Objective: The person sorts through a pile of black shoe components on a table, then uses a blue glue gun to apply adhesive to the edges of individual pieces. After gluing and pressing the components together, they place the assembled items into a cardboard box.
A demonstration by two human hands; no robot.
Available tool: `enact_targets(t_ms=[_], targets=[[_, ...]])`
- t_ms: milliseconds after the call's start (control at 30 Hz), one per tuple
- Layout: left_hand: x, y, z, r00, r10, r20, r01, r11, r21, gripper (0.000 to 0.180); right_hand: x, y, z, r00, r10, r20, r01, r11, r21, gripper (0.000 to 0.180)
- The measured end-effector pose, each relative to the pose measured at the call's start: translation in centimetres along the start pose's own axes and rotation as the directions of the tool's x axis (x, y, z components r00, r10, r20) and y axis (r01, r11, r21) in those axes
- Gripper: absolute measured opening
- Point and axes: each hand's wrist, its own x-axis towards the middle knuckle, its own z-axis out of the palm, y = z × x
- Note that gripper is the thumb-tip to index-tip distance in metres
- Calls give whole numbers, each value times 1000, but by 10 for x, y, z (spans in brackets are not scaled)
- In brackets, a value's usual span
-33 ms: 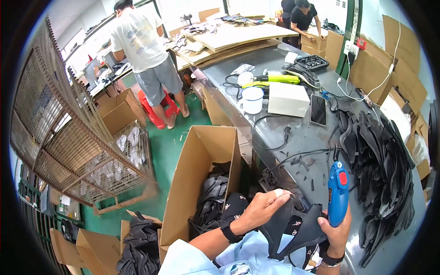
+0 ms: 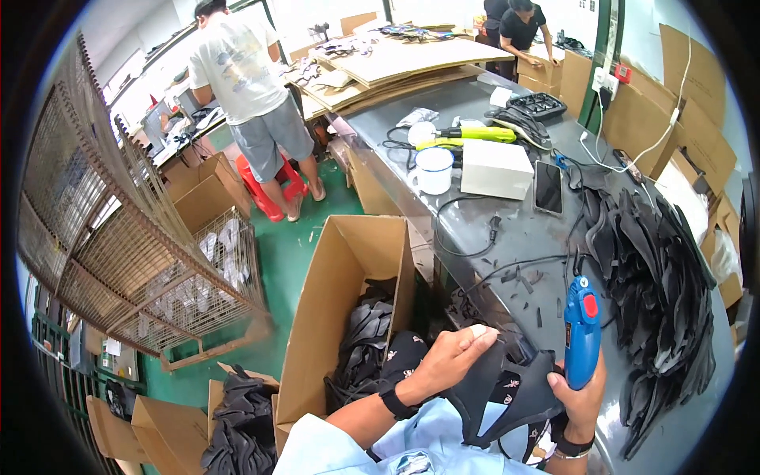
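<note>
My right hand point(image 2: 583, 396) is wrapped round a blue handheld power tool point(image 2: 583, 340) with a red button. A cord runs from the tool's far end; its near end is hidden by my hand. The thumb of that hand presses on a black, forked, foam-like piece point(image 2: 518, 408). My left hand point(image 2: 450, 362), closed in a pinch, holds the other side of this piece near its upper edge. The black piece hangs over my lap between both hands, beside the table edge.
On the grey table point(image 2: 507, 229) lie black scraps, a phone point(image 2: 548, 188), a white box point(image 2: 497, 169) and an enamel mug point(image 2: 435, 171). Black pieces are heaped point(image 2: 653, 293) at right. A cardboard box point(image 2: 313, 332) stands left of me, near a wire cage point(image 2: 119, 222). A person point(image 2: 249, 87) stands farther back.
</note>
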Motion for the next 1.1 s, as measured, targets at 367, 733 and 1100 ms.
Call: enact_targets(t_ms=[367, 733, 1100], targets=[[-16, 22, -23, 971, -236, -36, 174, 801, -573, 18, 18, 11, 16, 1000, -23, -18, 20, 985, -170, 63], [-6, 28, -11, 841, -15, -540, -343, 758, -555, 32, -25, 26, 66, 843, -358, 402, 525, 709, -471, 63], [-5, 28, -12, 913, 148, -382, -296, 882, -367, 32, -20, 21, 64, 822, -393, 412, 560, 690, -459, 58]])
